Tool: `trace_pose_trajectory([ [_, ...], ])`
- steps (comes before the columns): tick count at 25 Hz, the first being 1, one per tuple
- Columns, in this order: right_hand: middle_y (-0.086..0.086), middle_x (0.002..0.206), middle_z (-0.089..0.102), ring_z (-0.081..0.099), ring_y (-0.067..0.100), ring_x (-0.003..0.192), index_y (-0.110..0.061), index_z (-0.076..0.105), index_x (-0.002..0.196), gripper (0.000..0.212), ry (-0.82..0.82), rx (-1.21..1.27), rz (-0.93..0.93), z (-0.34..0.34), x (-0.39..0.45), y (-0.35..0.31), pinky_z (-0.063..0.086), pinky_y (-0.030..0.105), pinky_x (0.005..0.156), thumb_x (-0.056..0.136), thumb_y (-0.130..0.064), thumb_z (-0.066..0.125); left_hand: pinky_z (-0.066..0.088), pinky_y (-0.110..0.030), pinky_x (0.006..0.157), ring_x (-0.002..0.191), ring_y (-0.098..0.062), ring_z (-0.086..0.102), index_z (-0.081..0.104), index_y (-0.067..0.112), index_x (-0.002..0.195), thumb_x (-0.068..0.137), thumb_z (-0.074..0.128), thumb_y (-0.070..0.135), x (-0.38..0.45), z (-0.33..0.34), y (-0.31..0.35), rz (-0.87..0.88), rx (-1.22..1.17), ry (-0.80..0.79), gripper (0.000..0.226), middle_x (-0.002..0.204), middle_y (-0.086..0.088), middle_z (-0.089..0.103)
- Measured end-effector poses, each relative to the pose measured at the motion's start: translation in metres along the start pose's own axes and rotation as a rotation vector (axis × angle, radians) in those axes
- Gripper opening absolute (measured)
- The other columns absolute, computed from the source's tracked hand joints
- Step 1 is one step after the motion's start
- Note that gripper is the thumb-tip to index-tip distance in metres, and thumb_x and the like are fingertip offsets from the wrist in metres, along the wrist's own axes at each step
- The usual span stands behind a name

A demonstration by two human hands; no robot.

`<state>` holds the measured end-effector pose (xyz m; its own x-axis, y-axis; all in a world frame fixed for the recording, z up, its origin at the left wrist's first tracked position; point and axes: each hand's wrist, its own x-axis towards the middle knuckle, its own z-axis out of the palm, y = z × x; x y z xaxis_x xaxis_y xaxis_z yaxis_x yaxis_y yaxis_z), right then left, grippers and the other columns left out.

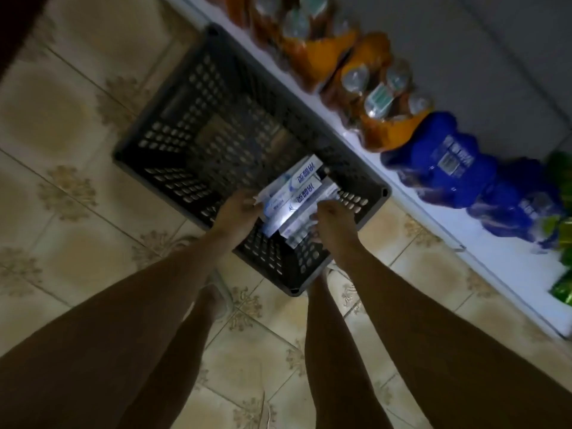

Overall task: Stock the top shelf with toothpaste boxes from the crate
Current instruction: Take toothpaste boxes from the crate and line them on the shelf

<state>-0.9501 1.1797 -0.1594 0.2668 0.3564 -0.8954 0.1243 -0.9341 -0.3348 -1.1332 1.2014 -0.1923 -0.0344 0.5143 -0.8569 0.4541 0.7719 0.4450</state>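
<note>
A dark perforated plastic crate [173,144] stands on the tiled floor below me. Over its near right part I hold a bundle of white and blue toothpaste boxes [294,196] between both hands. My left hand [240,212] grips the left side of the bundle. My right hand [329,222] closes on its right side, fingers under the boxes. The rest of the crate's bottom looks bare, though the light is dim. The top shelf is out of view.
A low white shelf [483,243] runs along the crate's right side. It carries orange-wrapped bottle packs [368,88], blue-wrapped packs [442,162] and green packets [561,286]. My legs and feet stand just in front of the crate on the patterned tile floor [62,125].
</note>
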Motion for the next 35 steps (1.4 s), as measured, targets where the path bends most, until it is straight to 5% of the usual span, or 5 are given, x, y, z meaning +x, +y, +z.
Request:
trace_pose_trajectory([
  [8,0.015,0.131,0.056,0.062,0.042,0.106,-0.035,0.019,0.149,0.066,-0.018,-0.122,0.011,0.038,0.148,0.021,0.058,0.058,0.075,0.096,-0.004,0.044,0.042,-0.036,0.106,0.129,-0.026,0.048,0.041,0.009,0.144,0.092,0.056,0.0,0.119,0.075,-0.026,0.163,0.184,-0.076,0.055,0.141,-0.014,0.049],
  [12,0.014,0.136,0.051,0.055,0.042,0.12,-0.034,0.028,0.145,0.063,0.003,-0.133,0.02,0.05,0.147,0.035,0.059,0.056,0.075,0.095,-0.001,0.047,0.044,-0.028,0.101,0.126,-0.026,0.05,0.039,0.017,0.146,0.09,0.058,-0.001,0.11,0.077,-0.053,0.101,0.306,-0.104,0.062,0.144,-0.009,0.045],
  [19,0.014,0.138,0.04,0.051,0.029,0.122,-0.017,0.043,0.138,0.048,0.205,-0.264,-0.186,0.055,0.128,0.037,0.047,0.017,0.073,0.094,-0.002,0.053,0.05,-0.04,0.098,0.126,-0.033,0.053,0.048,0.008,0.134,0.094,0.058,0.012,0.113,0.047,-0.062,-0.044,0.409,-0.227,0.042,0.139,-0.014,0.051],
  [26,0.008,0.128,0.054,0.058,0.022,0.113,-0.019,0.031,0.137,0.05,0.084,0.233,-0.139,0.066,0.132,0.043,0.057,0.02,0.072,0.095,0.002,0.047,0.047,-0.046,0.103,0.125,-0.03,0.053,0.047,0.012,0.139,0.085,0.071,0.014,0.121,0.065,-0.065,0.003,0.215,-0.168,0.06,0.135,-0.014,0.054],
  [35,0.006,0.131,0.053,0.056,0.016,0.113,-0.022,0.034,0.135,0.047,-0.074,0.247,-0.072,0.096,0.129,0.065,0.047,0.012,0.061,0.095,-0.006,0.054,0.044,-0.045,0.105,0.127,-0.025,0.053,0.043,0.01,0.136,0.085,0.072,0.007,0.13,0.049,-0.075,-0.033,-0.048,-0.238,0.059,0.138,-0.01,0.056],
])
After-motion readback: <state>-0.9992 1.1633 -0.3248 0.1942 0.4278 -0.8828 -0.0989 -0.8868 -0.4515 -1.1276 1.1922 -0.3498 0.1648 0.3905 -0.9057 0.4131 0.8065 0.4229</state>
